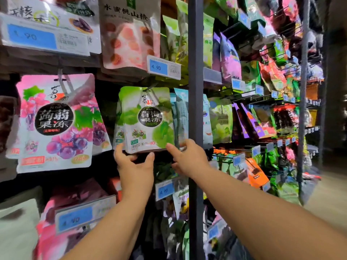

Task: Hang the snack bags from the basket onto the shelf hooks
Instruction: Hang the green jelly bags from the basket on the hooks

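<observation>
A green plum-jelly snack bag [146,119] hangs on a shelf hook [150,87] in the middle of the rack, with more green bags behind it. My left hand [134,166] holds its bottom edge from below, thumb at the left corner and a finger under the base. My right hand [187,158] touches the bag's lower right corner, fingers partly curled against it. The basket is out of view.
A pink grape-jelly bag [56,121] hangs to the left, a peach bag [131,34] above. A dark upright post [195,109] stands just right of the green bag. Blue price tags [163,67] stick out from hooks. Further bag-filled racks run off to the right.
</observation>
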A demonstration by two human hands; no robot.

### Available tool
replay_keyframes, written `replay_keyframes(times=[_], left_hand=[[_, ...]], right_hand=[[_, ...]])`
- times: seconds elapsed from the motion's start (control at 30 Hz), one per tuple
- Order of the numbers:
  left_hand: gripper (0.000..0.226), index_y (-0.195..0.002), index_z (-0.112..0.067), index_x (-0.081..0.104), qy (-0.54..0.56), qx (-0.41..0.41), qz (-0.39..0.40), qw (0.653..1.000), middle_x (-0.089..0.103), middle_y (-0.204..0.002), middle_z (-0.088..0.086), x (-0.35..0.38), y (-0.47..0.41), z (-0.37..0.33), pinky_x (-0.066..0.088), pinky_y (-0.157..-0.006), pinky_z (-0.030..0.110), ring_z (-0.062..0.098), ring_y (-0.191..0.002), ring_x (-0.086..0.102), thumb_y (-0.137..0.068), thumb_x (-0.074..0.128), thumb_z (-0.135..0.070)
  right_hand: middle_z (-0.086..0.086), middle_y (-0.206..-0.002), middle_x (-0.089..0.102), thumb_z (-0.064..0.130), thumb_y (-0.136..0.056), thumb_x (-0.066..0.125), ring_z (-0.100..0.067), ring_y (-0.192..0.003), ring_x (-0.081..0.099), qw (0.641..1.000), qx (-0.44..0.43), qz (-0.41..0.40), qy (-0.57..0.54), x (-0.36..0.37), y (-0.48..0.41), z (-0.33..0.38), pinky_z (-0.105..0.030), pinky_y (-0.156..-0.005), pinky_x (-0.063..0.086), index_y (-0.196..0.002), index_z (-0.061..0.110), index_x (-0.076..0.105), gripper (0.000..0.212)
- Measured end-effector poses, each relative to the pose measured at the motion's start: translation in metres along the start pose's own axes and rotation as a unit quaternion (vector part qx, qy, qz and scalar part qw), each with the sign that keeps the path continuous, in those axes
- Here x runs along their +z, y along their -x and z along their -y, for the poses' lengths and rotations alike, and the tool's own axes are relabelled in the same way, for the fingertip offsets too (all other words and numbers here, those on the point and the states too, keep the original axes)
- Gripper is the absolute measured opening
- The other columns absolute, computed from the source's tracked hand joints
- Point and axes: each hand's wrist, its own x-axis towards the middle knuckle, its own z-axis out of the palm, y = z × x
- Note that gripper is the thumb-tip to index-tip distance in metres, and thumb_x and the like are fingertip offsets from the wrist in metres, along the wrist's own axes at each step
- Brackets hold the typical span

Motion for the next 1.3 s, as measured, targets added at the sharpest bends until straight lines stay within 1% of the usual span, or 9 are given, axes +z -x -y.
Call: replay_keyframes(times=[0.13,0.23,0.37,0.47,0.67,0.83,0.93,1.13,1.3], left_hand=[[0.067,-0.138,-0.020,0.026,0.029,-0.005,-0.033,0.999,0.049,-0.111,0.003,0.013,0.041,0.000,0.053,-0.075,0.031,0.020,-0.081,0.066,-0.088,0.071,-0.021],[0.048,-0.119,-0.018,0.033,0.011,0.029,0.042,0.999,0.049,-0.088,-0.002,0.035,0.082,0.013,0.042,-0.058,0.012,-0.003,-0.057,0.053,-0.089,0.068,-0.009],[0.039,-0.108,-0.020,0.038,-0.084,0.008,0.259,0.962,0.053,-0.076,0.000,0.075,0.140,0.049,0.042,-0.066,0.028,0.012,-0.064,0.053,-0.088,0.070,-0.017],[0.032,-0.107,-0.019,0.039,-0.161,-0.025,0.393,0.905,0.052,-0.074,-0.003,0.102,0.172,0.077,0.039,-0.063,0.023,0.011,-0.065,0.049,-0.091,0.066,-0.023],[0.023,-0.107,-0.025,0.048,-0.284,0.005,0.527,0.801,0.054,-0.070,-0.010,0.126,0.195,0.133,0.046,-0.077,0.034,0.007,-0.066,0.050,-0.092,0.065,-0.031],[0.015,-0.096,-0.036,0.050,-0.350,0.082,0.562,0.745,0.060,-0.075,-0.011,0.127,0.198,0.157,0.047,-0.071,0.033,0.002,-0.069,0.053,-0.091,0.063,-0.040],[0.014,-0.092,-0.040,0.050,-0.349,0.097,0.560,0.745,0.060,-0.073,-0.010,0.128,0.201,0.162,0.049,-0.070,0.036,0.005,-0.068,0.055,-0.090,0.063,-0.043],[0.012,-0.087,-0.038,0.053,-0.343,0.088,0.553,0.754,0.062,-0.072,-0.010,0.128,0.205,0.163,0.047,-0.068,0.032,0.002,-0.069,0.056,-0.090,0.064,-0.042],[0.011,-0.086,-0.038,0.053,-0.344,0.084,0.553,0.754,0.063,-0.073,-0.011,0.126,0.205,0.162,0.044,-0.064,0.029,0.000,-0.071,0.055,-0.090,0.063,-0.042]], right_hand=[[-0.005,-0.101,0.067,0.055,-0.086,0.067,-0.015,-0.056,0.070,1.000,-0.013,0.008,0.005,-0.029,0.028,-0.025,-0.037,-0.064,0.061,-0.109,0.020,0.054,0.043],[-0.001,-0.087,0.069,0.051,-0.089,0.065,-0.018,-0.063,0.071,0.998,-0.007,0.015,0.057,-0.060,0.045,-0.061,-0.027,-0.054,0.052,-0.093,0.024,0.059,0.029],[-0.002,-0.079,0.071,0.058,-0.088,0.061,-0.016,-0.066,0.067,0.988,0.046,0.026,0.144,-0.106,0.068,-0.136,-0.026,-0.055,0.049,-0.085,0.020,0.063,0.038],[0.004,-0.067,0.065,0.049,-0.092,0.062,-0.010,-0.058,0.058,0.977,0.109,0.044,0.176,-0.141,0.092,-0.197,-0.026,-0.055,0.041,-0.075,0.018,0.059,0.036],[0.006,-0.059,0.064,0.037,-0.092,0.068,-0.003,-0.047,0.059,0.949,0.208,0.105,0.211,-0.181,0.131,-0.301,-0.017,-0.046,0.044,-0.073,0.016,0.061,0.030],[0.009,-0.061,0.055,0.043,-0.091,0.067,-0.009,-0.059,0.054,0.911,0.242,0.167,0.290,-0.176,0.151,-0.363,-0.019,-0.054,0.038,-0.063,0.024,0.049,0.038],[0.012,-0.068,0.048,0.044,-0.091,0.066,-0.013,-0.072,0.050,0.885,0.245,0.217,0.333,-0.169,0.160,-0.382,-0.019,-0.055,0.032,-0.066,0.028,0.045,0.037],[0.004,-0.096,0.061,0.051,-0.079,0.077,-0.018,-0.087,0.062,0.870,0.271,0.222,0.348,-0.160,0.172,-0.397,-0.035,-0.078,0.055,-0.094,0.024,0.059,0.036],[-0.003,-0.084,0.064,0.055,-0.082,0.072,-0.019,-0.077,0.060,0.836,0.304,0.246,0.384,-0.162,0.171,-0.393,-0.031,-0.074,0.049,-0.083,0.013,0.066,0.043]])
